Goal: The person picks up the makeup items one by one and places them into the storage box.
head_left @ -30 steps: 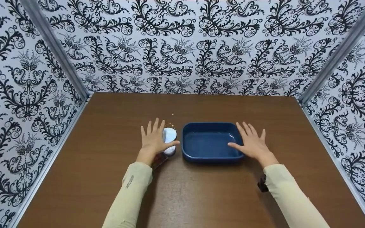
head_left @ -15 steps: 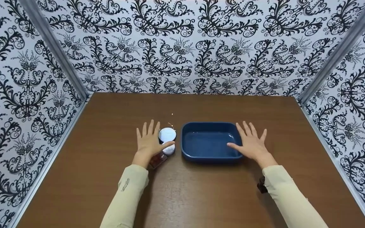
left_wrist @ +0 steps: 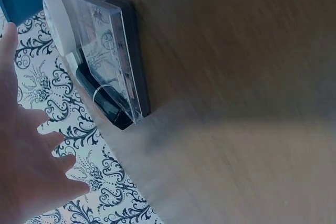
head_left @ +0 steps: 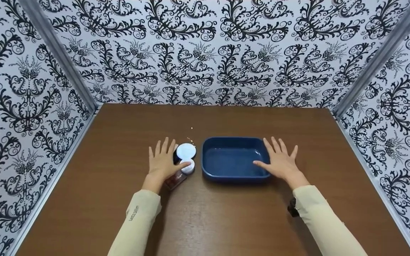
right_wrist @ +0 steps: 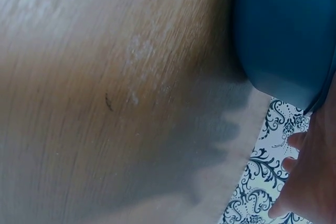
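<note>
My left hand (head_left: 161,164) is spread with straight fingers and holds nothing, just left of two white round lids (head_left: 186,152). Below them lies a clear case with dark red contents (head_left: 175,180), partly covered by the hand in the head view. The left wrist view shows this clear case (left_wrist: 107,51) beside a white lid (left_wrist: 59,24) and a dark item. The blue rectangular dish (head_left: 235,163) stands to the right, with nothing seen inside. My right hand (head_left: 281,161) is spread over its right edge; whether it touches the rim I cannot tell.
Small light crumbs (head_left: 190,139) lie on the brown table (head_left: 222,220) behind the lids. Patterned white and black walls (head_left: 205,53) stand at the back and both sides, with grey posts at the corners.
My left hand has moved left and slightly nearer the body, uncovering more of the lids and the clear case. My right hand has stayed almost still beside the dish.
</note>
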The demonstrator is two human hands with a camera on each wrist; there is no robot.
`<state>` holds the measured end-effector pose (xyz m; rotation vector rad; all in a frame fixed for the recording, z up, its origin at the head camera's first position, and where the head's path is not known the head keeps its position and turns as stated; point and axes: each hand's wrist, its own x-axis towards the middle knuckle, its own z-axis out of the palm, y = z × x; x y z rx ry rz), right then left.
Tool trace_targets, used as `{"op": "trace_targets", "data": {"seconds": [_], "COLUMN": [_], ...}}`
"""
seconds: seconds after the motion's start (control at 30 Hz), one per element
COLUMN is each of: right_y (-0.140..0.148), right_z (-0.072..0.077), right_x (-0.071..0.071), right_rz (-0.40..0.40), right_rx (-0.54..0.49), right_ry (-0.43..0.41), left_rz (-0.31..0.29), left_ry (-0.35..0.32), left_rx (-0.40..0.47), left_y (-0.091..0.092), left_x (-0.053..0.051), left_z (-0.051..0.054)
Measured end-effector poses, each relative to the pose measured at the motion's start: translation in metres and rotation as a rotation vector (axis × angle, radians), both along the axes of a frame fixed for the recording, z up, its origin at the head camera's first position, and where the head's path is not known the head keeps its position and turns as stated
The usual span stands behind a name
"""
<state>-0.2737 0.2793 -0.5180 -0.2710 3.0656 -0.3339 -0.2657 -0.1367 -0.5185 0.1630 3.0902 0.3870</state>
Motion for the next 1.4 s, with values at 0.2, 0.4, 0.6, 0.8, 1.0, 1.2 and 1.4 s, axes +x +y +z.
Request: {"op": "trace_targets", "data": {"seconds": [0.2,0.4,0.6,0.8,1.0,1.2,1.4], "right_y": [0.0,-0.001,-0.001,0.0,0.001,0.002,0.003], "right_z": [-0.001,-0.003,-0.002,-0.004,-0.004,-0.003,0.0], "right_x": [-0.001,-0.002,-0.002,-0.001,-0.001,0.0,0.003], "right_rz": [-0.002,-0.006,-0.006,-0.006,-0.006,-0.009,-0.016], "right_rx": [-0.002,-0.002,-0.002,-0.007,-0.011,-0.012,0.002], "right_ry": [0.008,0.016,0.012,0.01,0.003,-0.001,-0.006], "left_rz": [-0.019,-0.039,-0.064,-0.095,-0.12,-0.128,-0.112], "left_ry": [0.0,0.015,0.005,0.005,0.015,0.057,0.045], "left_rx": [0.017,0.058,0.057,0.078,0.073,0.092,0.115], "left_y": [0.001,0.003,0.008,0.014,0.02,0.025,0.03], "left_x": [0.003,0.007,0.011,0.013,0.011,0.012,0.013], "left_z": [-0.002,-0.003,-0.004,-0.008,-0.011,-0.013,-0.015]}}
